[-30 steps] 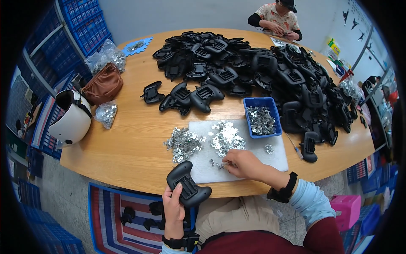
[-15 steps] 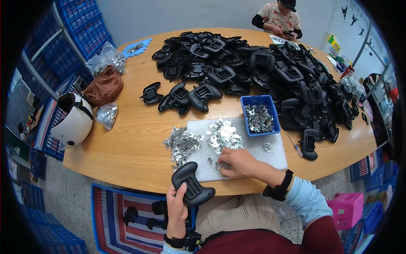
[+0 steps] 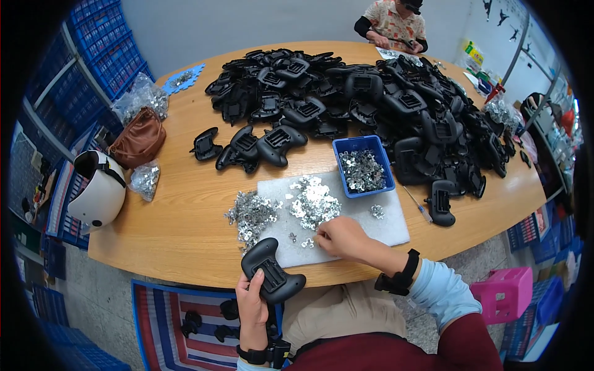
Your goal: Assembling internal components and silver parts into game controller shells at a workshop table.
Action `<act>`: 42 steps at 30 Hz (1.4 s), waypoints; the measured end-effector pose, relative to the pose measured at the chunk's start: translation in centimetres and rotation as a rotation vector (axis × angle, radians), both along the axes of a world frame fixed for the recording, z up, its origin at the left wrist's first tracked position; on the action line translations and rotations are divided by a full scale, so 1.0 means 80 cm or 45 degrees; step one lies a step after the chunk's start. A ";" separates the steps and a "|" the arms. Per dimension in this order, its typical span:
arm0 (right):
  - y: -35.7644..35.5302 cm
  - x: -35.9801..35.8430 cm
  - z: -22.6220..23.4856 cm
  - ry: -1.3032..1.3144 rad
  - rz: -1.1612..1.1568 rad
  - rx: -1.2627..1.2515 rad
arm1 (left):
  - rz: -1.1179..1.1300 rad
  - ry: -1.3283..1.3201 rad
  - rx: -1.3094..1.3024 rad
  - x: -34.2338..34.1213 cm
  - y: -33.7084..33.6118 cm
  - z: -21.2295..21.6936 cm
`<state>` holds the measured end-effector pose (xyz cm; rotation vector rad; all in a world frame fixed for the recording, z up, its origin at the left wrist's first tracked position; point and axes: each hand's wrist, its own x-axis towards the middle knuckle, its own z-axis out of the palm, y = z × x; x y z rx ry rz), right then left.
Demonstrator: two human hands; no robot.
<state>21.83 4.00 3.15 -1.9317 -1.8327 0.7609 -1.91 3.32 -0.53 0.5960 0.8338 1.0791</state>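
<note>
Over the table's front edge, my left hand (image 3: pixel 252 304) grips a black game controller shell (image 3: pixel 272 271), its slotted battery bay facing up and my thumb across it. My right hand (image 3: pixel 343 237) is low over a white foam mat (image 3: pixel 391 230), fingers pinched together; whatever is between the fingertips is hidden. Beside those fingertips lie a few loose metal clips (image 3: pixel 307 243). Just beyond is a bright heap of small flat metal pieces (image 3: pixel 315 204), and a greyer heap of metal clips (image 3: pixel 252 213) spreads over the mat's left edge.
A blue bin (image 3: pixel 390 176) of metal clips stands on the mat. Behind it rises a large pile of black controller shells (image 3: pixel 362 86). A white helmet (image 3: pixel 99 191) and brown bag (image 3: pixel 139 139) sit at left. Another person (image 3: pixel 396 28) works at the far side.
The whole view has shifted slightly. My right hand has moved a little right across the mat, away from the loose clips. My left hand still holds the controller shell.
</note>
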 end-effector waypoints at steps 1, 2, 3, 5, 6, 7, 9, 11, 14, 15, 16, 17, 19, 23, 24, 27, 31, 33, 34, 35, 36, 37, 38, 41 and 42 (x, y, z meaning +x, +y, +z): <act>-0.001 0.004 0.002 -0.145 -0.005 0.005 | 0.006 0.000 -0.001 0.001 -0.001 0.001; -0.002 0.008 0.004 -0.145 0.001 0.004 | 0.000 -0.003 0.002 0.002 -0.002 0.003; -0.003 0.013 0.005 -0.079 0.014 0.039 | -0.008 -0.004 0.006 0.002 -0.001 0.004; -0.001 0.016 0.006 -0.010 0.033 0.075 | 0.008 0.013 0.001 -0.001 -0.002 0.002; 0.000 0.017 0.006 -0.008 0.133 0.139 | 0.013 0.025 -0.005 -0.001 -0.002 0.001; 0.000 0.018 0.005 -0.006 0.233 0.203 | 0.012 0.025 -0.004 -0.001 -0.002 0.001; 0.002 0.016 0.003 0.001 0.293 0.208 | 0.025 0.047 0.019 0.001 -0.002 0.001; 0.003 0.015 0.004 0.006 0.346 0.212 | 0.017 0.036 0.014 0.003 -0.002 0.005; 0.000 0.024 0.009 -0.154 0.309 0.210 | 0.030 0.029 -0.003 0.004 -0.005 0.011; -0.004 0.027 0.016 -0.200 0.286 0.206 | 0.061 0.037 -0.014 0.001 -0.006 0.011; -0.008 0.032 0.020 -0.247 0.263 0.201 | 0.052 0.026 -0.018 -0.003 -0.006 0.006; -0.012 0.038 0.019 -0.250 0.255 0.197 | 0.036 0.028 -0.030 -0.004 -0.005 0.005; -0.019 0.044 0.011 -0.049 0.236 0.247 | 0.011 0.027 -0.038 -0.002 -0.005 0.001; -0.008 0.029 -0.008 -0.036 0.339 0.384 | -0.059 0.038 -0.035 0.012 -0.005 -0.002; -0.002 0.022 -0.011 -0.044 0.414 0.461 | -0.064 0.035 -0.034 0.014 -0.005 0.000; 0.015 0.015 -0.024 -0.163 0.573 0.500 | -0.044 0.018 -0.027 0.013 -0.009 0.002; 0.014 0.009 -0.023 -0.197 0.536 0.454 | -0.072 -0.063 -0.078 0.012 -0.006 0.008; 0.009 0.006 -0.024 -0.164 0.516 0.461 | -0.114 -0.305 -0.278 0.022 -0.003 0.008; 0.007 0.005 -0.023 -0.136 0.487 0.467 | -0.106 -0.320 -0.280 0.027 0.000 0.001; 0.005 0.003 -0.019 -0.133 0.494 0.468 | -0.068 -0.342 -0.294 0.034 0.001 0.004; 0.001 0.003 -0.013 -0.152 0.451 0.403 | -0.039 -0.368 -0.308 0.040 0.003 0.007; 0.000 0.002 -0.009 -0.171 0.409 0.338 | -0.038 -0.369 -0.308 0.041 0.004 0.009; 0.000 0.002 -0.008 -0.172 0.411 0.338 | -0.051 -0.406 -0.320 0.040 0.005 0.012; -0.003 0.002 -0.009 0.106 0.274 0.246 | -0.171 -0.462 -0.312 0.043 0.007 0.025; -0.006 0.002 -0.009 0.186 0.274 0.270 | -0.281 -0.476 -0.288 0.042 0.007 0.029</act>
